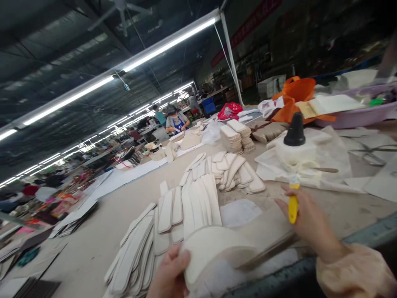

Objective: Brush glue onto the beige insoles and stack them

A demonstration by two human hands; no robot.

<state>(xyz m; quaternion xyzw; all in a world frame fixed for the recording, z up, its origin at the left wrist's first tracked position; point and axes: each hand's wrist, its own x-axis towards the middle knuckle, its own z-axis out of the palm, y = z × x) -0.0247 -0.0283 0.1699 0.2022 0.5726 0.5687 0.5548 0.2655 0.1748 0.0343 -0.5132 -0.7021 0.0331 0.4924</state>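
Note:
My left hand [172, 269] is closed on the near left end of a curved cream panel [214, 244], thumb on top, close to the table's front edge. A brush [293, 207] with a yellow handle is in my right hand [310, 219], its pale head pointing away from me toward a glue-smeared white container [297, 153] with a black cone on top. Between my hands lies a stack of grey-brown sheets [273, 231], partly blurred. Just beyond my left hand are fanned long cream strips [133, 252] and a pile of curved cream pieces [201, 198].
Rounded cream pieces [229, 169] and upright-edged stacks [235, 136] lie farther back. At right are scissors [372, 153], a purple tray [356, 116] and orange cloth [294, 93]. A person in a blue apron [178, 124] works at the far end. The table's edge [372, 231] runs near my right wrist.

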